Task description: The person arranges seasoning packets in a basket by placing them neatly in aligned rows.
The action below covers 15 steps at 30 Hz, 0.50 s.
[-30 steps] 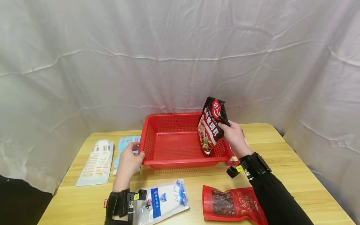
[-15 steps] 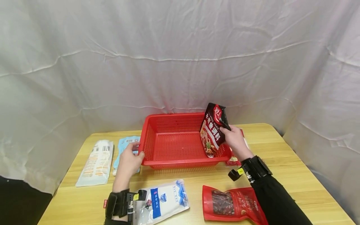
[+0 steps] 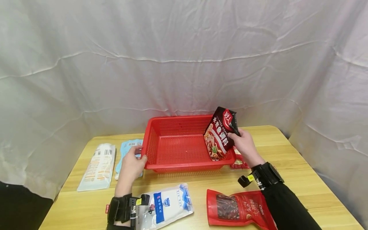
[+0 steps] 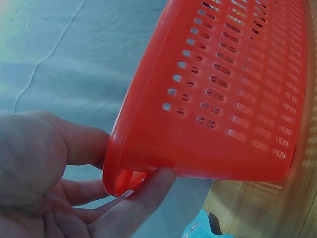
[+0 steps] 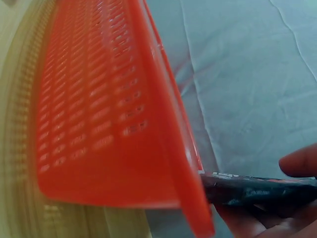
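A red perforated basket [image 3: 161, 166] sits on the wooden table [image 3: 296, 166]. My right hand [image 3: 242, 142] pinches a dark red food pouch [image 3: 219, 134] by its top corner; the pouch leans inside the basket's right end, its lower edge down near the floor. The right wrist view shows the pouch's edge [image 5: 257, 191] by the basket rim [image 5: 171, 119]. My left hand [image 3: 133, 159] grips the basket's front left corner [image 4: 129, 163], fingers under the rim and thumb outside.
On the table lie a white pouch [image 3: 99, 166] and a light blue pouch [image 3: 127, 150] at left, a white and blue pouch [image 3: 169, 203] in front, a red pouch [image 3: 238, 209] front right, and another red packet [image 3: 238, 163] beside the basket. White cloth hangs behind.
My right hand has lowered the dark pouch into the basket's right end and shifted slightly right. The left hand has stayed on the basket corner.
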### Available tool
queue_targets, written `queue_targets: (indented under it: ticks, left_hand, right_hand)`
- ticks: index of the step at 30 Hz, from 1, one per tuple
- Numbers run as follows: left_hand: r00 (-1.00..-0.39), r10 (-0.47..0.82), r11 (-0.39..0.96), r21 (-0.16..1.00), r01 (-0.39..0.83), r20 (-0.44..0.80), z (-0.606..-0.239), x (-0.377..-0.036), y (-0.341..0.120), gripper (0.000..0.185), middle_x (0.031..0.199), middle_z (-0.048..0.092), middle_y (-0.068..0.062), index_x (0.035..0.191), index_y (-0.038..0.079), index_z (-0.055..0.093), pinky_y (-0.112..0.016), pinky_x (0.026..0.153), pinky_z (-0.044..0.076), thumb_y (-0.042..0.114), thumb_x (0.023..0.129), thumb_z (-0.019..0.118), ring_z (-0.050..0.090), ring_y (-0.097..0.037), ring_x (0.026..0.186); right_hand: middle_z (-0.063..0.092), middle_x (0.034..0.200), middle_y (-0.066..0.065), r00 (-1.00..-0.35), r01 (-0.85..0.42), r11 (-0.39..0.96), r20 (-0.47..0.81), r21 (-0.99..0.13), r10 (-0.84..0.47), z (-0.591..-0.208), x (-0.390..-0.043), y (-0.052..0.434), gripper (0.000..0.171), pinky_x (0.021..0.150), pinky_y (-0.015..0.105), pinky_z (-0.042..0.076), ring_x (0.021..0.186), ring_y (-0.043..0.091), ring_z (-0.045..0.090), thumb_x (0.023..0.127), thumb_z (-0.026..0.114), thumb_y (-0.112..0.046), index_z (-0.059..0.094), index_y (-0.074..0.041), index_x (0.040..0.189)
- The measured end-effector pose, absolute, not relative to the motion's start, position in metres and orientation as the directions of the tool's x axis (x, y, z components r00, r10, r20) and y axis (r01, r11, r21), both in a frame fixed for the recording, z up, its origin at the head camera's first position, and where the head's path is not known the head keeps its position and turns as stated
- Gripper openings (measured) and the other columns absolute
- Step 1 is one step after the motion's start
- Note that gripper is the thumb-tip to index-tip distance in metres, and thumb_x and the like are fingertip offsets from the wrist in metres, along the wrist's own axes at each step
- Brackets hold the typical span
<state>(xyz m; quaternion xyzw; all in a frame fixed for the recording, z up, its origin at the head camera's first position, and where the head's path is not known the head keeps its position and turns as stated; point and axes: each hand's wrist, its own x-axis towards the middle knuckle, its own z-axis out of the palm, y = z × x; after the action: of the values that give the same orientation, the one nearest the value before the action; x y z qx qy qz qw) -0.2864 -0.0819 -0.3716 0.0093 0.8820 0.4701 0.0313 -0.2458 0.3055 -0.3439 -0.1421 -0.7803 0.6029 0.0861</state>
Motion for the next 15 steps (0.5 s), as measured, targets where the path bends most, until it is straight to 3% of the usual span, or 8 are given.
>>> queue_targets:
  ticks: [8, 12, 15]
  left_hand:
    - [-0.998, 0.048, 0.558, 0.830, -0.014, -0.049, -0.369, -0.288, -0.080, 0.054, 0.142, 0.054, -0.027, 0.151, -0.001, 0.044, -0.051, 0.088, 0.062, 0.010, 0.101, 0.059, 0.064, -0.042, 0.114]
    - [-0.997, 0.047, 0.564, 0.826, -0.017, -0.053, -0.368, -0.287, -0.081, 0.053, 0.142, 0.053, -0.027, 0.150, -0.001, 0.044, -0.051, 0.088, 0.061, 0.010, 0.101, 0.059, 0.063, -0.042, 0.114]
    - [-0.998, 0.053, 0.569, 0.822, -0.008, -0.046, -0.369, -0.287, -0.081, 0.053, 0.141, 0.054, -0.028, 0.149, -0.003, 0.044, -0.051, 0.088, 0.062, 0.009, 0.100, 0.059, 0.064, -0.042, 0.113]
  right_hand:
    - [0.048, 0.153, 0.026, -0.961, 0.046, 0.227, 0.019, -0.973, 0.277, -0.338, -0.236, 0.318, 0.065, 0.095, 0.021, 0.054, 0.132, 0.036, 0.054, 0.105, 0.058, -0.024, 0.034, -0.001, 0.160]
    - [0.040, 0.162, 0.018, -0.957, -0.036, 0.292, 0.117, -0.956, 0.266, -0.330, -0.229, 0.326, 0.072, 0.101, 0.018, 0.050, 0.142, 0.035, 0.047, 0.106, 0.060, -0.032, 0.025, -0.007, 0.164]
    - [0.041, 0.163, 0.015, -0.928, -0.098, 0.387, 0.225, -0.917, 0.296, -0.324, -0.226, 0.336, 0.069, 0.102, 0.014, 0.046, 0.144, 0.032, 0.046, 0.108, 0.057, -0.037, 0.028, -0.009, 0.164]
